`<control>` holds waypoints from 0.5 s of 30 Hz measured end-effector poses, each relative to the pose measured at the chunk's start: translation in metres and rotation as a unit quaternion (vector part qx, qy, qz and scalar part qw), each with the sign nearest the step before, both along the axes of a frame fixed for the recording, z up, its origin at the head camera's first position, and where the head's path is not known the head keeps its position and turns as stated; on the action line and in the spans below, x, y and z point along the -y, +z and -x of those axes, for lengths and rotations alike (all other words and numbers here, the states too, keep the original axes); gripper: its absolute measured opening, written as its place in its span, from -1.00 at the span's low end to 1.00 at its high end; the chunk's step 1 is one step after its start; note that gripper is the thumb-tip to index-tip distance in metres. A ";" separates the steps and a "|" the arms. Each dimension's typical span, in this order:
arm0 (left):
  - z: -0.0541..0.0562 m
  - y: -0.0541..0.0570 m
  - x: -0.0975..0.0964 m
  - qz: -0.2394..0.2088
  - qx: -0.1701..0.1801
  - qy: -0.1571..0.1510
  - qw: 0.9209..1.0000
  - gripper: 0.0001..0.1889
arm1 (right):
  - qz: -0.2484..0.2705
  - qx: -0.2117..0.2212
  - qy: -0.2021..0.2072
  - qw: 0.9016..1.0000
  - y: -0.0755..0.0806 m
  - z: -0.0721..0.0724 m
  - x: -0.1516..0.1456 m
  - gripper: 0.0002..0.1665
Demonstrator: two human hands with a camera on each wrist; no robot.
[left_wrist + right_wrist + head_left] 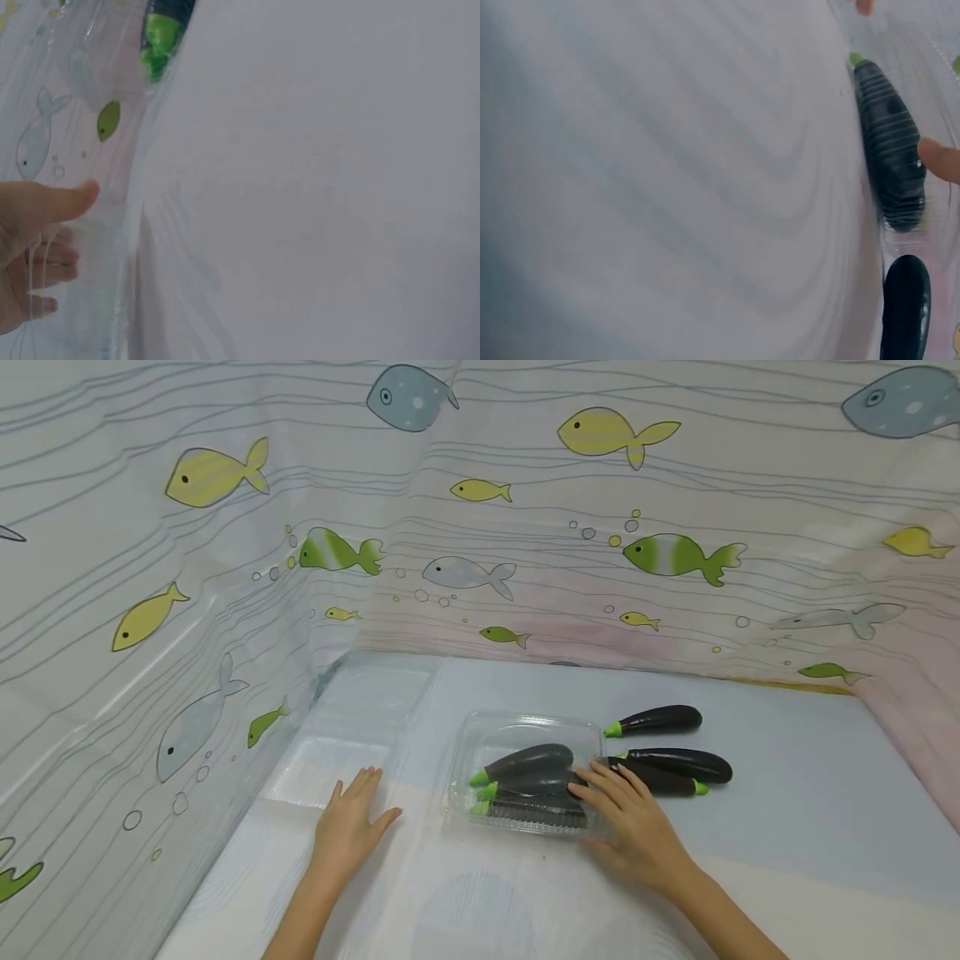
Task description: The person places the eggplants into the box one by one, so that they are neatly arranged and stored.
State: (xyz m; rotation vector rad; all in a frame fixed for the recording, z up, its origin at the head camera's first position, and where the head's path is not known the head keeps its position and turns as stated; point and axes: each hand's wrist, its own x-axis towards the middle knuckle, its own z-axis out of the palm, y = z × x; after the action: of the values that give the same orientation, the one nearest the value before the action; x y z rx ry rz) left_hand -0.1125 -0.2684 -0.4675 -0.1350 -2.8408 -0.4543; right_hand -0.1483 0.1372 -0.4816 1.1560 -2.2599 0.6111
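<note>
Right hand (633,827), fingers extended, at the right edge of a clear container (536,718), three eggplants (525,766) inside, left hand (347,837), thumb spread wide, near clear trays (330,764), loose eggplants (667,720) at right.

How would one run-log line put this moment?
left hand: left of clear box | right hand: at box's right side | inside box: three eggplants | right of box: three more eggplants
</note>
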 end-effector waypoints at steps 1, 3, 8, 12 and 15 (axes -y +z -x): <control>0.001 0.000 -0.001 -0.003 0.000 0.001 1.000 -0.30 | 0.010 -0.017 0.005 1.000 0.000 0.000 -0.001 -0.15; 0.001 -0.001 -0.003 -0.012 0.004 0.001 1.000 -0.36 | 0.030 -0.046 0.016 0.998 0.001 0.000 -0.001 -0.35; -0.003 -0.002 -0.011 -0.027 0.002 -0.027 0.999 -0.44 | 0.066 -0.104 0.034 0.992 0.004 -0.013 -0.002 -0.51; -0.007 0.000 -0.023 -0.005 -0.003 -0.071 0.997 -0.44 | 0.079 -0.125 0.055 0.987 0.010 -0.038 -0.008 -0.54; -0.008 0.002 -0.035 0.024 -0.014 -0.103 0.994 -0.46 | 0.089 -0.125 0.063 0.986 0.014 -0.059 -0.013 -0.54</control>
State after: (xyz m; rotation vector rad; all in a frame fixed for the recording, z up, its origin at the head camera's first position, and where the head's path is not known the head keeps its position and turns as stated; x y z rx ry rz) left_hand -0.1049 -0.2336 -0.4656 -0.4431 -2.8236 -0.4213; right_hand -0.0889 0.1502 -0.4671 1.2201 -1.8928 0.6616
